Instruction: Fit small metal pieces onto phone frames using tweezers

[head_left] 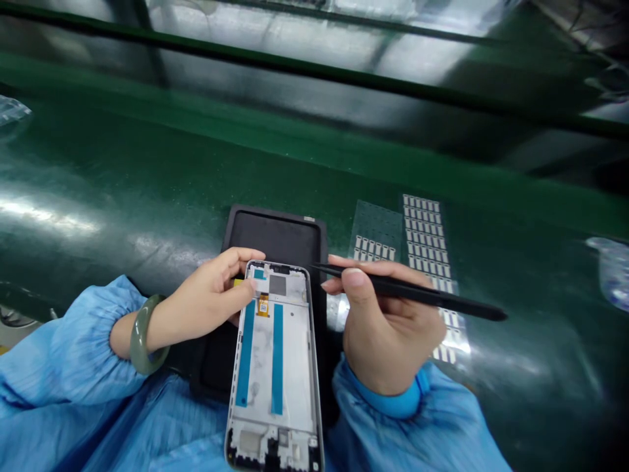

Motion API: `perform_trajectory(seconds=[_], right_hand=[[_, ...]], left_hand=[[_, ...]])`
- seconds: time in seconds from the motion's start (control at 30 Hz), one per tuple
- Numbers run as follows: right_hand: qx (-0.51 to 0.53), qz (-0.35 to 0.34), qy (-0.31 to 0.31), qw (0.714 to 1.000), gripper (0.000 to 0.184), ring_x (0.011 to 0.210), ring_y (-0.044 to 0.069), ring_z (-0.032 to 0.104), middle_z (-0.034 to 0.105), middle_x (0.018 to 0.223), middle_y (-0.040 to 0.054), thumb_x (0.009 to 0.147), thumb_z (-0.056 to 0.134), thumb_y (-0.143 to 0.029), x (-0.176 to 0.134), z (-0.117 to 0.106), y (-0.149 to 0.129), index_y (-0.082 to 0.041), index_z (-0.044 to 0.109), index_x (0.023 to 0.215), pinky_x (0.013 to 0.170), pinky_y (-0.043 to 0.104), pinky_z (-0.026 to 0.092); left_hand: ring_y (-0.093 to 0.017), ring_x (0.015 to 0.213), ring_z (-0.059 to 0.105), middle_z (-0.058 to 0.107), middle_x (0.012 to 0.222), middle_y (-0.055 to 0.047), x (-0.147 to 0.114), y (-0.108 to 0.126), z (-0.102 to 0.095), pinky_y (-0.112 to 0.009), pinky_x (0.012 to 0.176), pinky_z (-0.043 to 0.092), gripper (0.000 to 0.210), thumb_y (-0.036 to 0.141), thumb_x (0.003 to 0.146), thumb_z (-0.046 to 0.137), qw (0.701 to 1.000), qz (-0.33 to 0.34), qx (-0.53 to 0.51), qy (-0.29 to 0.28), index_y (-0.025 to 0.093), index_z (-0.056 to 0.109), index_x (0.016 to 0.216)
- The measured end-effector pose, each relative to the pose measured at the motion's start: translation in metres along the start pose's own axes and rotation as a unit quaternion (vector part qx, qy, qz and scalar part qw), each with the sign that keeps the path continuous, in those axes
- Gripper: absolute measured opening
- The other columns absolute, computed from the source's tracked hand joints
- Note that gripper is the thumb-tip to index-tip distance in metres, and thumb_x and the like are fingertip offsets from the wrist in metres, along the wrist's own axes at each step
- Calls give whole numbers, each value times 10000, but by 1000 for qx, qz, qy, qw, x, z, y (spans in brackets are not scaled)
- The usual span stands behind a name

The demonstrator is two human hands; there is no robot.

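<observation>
A white phone frame (275, 373) with two blue strips lies lengthwise in front of me, its top end over a black tray (278, 236). My left hand (209, 298) grips the frame's upper left corner, thumb and fingers pinching the edge near a small yellow tab. My right hand (388, 328) holds black tweezers (413, 293) like a pen, the tip pointing left just above the frame's upper right corner. Both arms wear blue sleeves; a green bangle (142, 334) sits on the left wrist.
Two clear sheets of small white parts (425, 236) lie to the right of the tray on the green conveyor belt (147, 177). Plastic wrappers lie at the far left (12, 111) and far right (612, 272). A green rail (314, 69) runs behind.
</observation>
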State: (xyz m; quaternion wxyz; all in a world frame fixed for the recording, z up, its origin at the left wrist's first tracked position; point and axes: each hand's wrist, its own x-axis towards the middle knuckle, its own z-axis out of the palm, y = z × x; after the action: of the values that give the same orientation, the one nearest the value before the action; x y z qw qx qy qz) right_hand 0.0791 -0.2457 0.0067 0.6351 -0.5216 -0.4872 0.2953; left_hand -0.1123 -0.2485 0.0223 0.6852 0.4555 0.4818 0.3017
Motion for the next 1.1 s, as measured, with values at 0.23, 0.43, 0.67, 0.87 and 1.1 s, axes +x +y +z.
perform_trajectory(seconds=[0.23, 0.43, 0.67, 0.87, 1.1], right_hand=[[5, -60, -68, 996, 192, 734, 130, 730, 752, 921, -19, 785, 724, -118, -2, -4, 0, -236, 647, 914, 686, 292, 628], [39, -84, -153, 984, 356, 912, 168, 729, 732, 1066, -2, 770, 686, -10, -10, -3, 1, -262, 644, 1018, 811, 354, 625], [-4, -139, -207, 968, 426, 968, 174, 711, 724, 1061, 5, 742, 668, 41, -13, -1, 4, -264, 627, 1036, 844, 347, 602], [-10, -160, -215, 963, 437, 978, 164, 706, 723, 1082, 10, 741, 673, 36, -12, 0, 6, -267, 632, 1053, 840, 319, 596], [-15, -146, -209, 967, 387, 960, 179, 719, 738, 1067, 10, 754, 686, -8, -13, 1, 7, -273, 651, 1034, 825, 345, 609]], left_hand=[[-168, 1002, 612, 626, 1019, -25, -4, -5, 3, -237, 715, 530, 340, 208, 903, 519, 995, 77, 61, 4, 216, 457, 1237], [-150, 908, 631, 631, 1044, -29, -7, -5, 4, -245, 691, 524, 347, 224, 923, 501, 993, 83, 87, -9, 233, 444, 1265], [-143, 956, 611, 643, 1004, -12, -7, -6, 4, -209, 687, 507, 349, 186, 908, 511, 990, 106, 96, -5, 238, 459, 1249], [-151, 937, 622, 633, 934, -7, -8, -6, 4, -210, 678, 509, 355, 190, 903, 510, 990, 97, 102, -2, 228, 462, 1252], [-125, 817, 636, 649, 937, -15, -8, -6, 5, -211, 660, 519, 350, 188, 910, 504, 991, 92, 95, -6, 212, 458, 1256]])
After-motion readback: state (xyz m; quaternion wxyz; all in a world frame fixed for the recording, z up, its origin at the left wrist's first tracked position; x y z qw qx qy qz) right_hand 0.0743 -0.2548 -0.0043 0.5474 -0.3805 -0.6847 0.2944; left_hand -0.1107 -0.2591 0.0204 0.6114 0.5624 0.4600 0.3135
